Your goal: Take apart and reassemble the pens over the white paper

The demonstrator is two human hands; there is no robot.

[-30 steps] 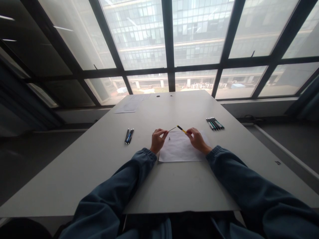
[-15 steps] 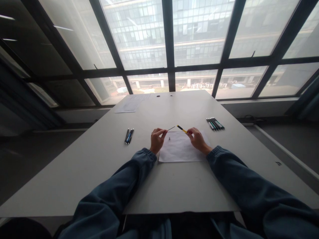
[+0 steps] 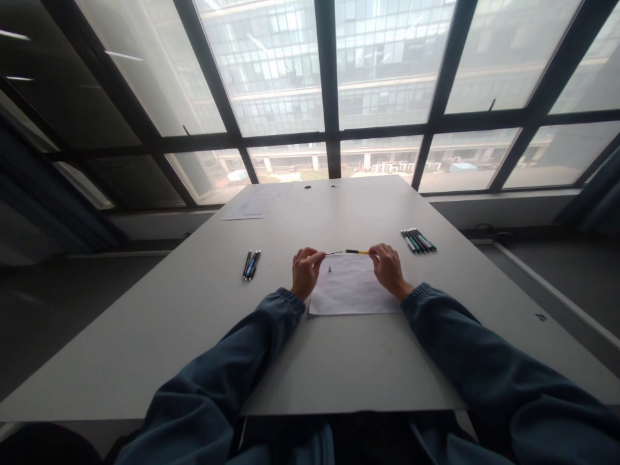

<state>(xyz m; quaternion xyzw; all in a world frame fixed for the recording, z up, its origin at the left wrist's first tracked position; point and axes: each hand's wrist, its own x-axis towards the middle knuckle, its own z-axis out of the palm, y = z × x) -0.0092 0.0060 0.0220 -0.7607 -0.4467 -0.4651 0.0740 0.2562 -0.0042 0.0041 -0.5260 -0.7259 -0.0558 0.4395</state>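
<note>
Between its thumb and fingers my left hand (image 3: 307, 268) pinches a thin dark pen refill (image 3: 334, 252), which points right. My right hand (image 3: 387, 266) grips a yellow and black pen barrel (image 3: 357, 251) by its yellow end, the black end facing left. Refill and barrel lie almost in one line, their ends very close; whether they touch I cannot tell. Under the hands is a white sheet of paper (image 3: 353, 290). On it, near my left hand, stands a small grey piece (image 3: 330, 268), perhaps a pen tip, too small to make out.
Several dark pens (image 3: 250, 265) lie side by side on the white table (image 3: 194, 349) at the left. A row of black, green and white pens (image 3: 419, 240) is at the right. More paper (image 3: 247, 205) lies far left, before the windows.
The yellow and black barrel has turned from slanting to nearly level. The refill has also levelled out, and its free end now lines up with the barrel's black end.
</note>
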